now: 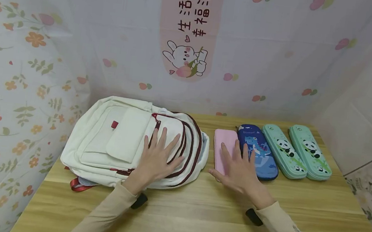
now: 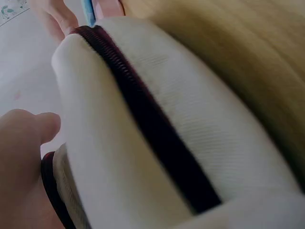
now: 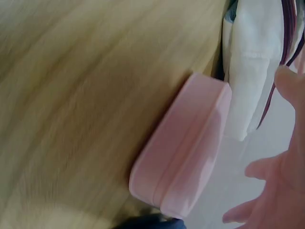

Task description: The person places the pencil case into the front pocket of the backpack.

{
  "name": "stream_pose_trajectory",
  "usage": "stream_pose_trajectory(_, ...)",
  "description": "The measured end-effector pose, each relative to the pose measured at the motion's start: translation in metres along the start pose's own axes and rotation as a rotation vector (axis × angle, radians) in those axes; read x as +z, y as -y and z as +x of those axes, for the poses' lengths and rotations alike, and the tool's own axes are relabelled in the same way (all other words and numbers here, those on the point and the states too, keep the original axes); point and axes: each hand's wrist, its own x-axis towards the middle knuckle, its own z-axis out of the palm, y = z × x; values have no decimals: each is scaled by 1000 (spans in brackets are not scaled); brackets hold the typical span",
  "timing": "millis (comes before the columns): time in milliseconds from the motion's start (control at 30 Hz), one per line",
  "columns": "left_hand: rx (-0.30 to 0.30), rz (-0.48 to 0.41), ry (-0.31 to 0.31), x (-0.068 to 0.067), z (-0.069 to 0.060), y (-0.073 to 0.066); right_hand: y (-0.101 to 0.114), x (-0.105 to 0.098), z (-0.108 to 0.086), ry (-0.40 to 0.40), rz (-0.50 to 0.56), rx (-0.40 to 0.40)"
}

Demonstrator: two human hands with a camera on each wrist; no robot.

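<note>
Okay, taking 12 o'clock as straight away from me. My left grip (image 1: 156, 159): fingers apart, fanned wide, back of the hand up, not clamped on anything. It's over the rounded pocket end of the white backpack (image 1: 123, 137). Actual contact with the fabric: can't tell. The left wrist view is mostly cream cloth and a dark zip (image 2: 147, 124), with the thumb standing off to the side. The backpack's main bulk sits at 10 o'clock from that grip; a red strap (image 1: 79, 186) sticks out at the bag's 7–8 o'clock corner.

My right grip (image 1: 240, 174): same state, fingers apart, thumb out toward 9 o'clock, not clamped. The pink case (image 3: 183, 148) is at its 10–11 o'clock, partly covered in the head view; the right wrist view shows a gap between case and visible fingers. Case lies just beside the backpack, at the bag's 3 o'clock.

Blue dinosaur case (image 1: 263, 157) at the right grip's 1 o'clock, partly behind my outer fingers. Green panda case (image 1: 285, 152) and second panda case (image 1: 310, 152) both around 2 o'clock, side by side. Everything's on the wood-grain tabletop (image 1: 193, 219).
</note>
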Motion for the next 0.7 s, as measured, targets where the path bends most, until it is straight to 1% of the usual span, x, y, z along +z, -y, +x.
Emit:
stream_pose_trajectory(100,-7,-1,7,3,-1,2,3,5,-1,10,28,5)
stream_pose_trajectory(367,-18,-44,25,6,-2,3,4,13,-6,56,92,17)
stream_pose_trajectory(433,-17,-55,31,7,-3,3,4,16,-7,57,104,16)
stream_pose_trajectory(567,-24,-73,62,9,-3,4,6,23,-9,64,131,18)
stream_pose_trajectory(700,-33,-76,87,11,-4,5,6,29,-11,74,151,38)
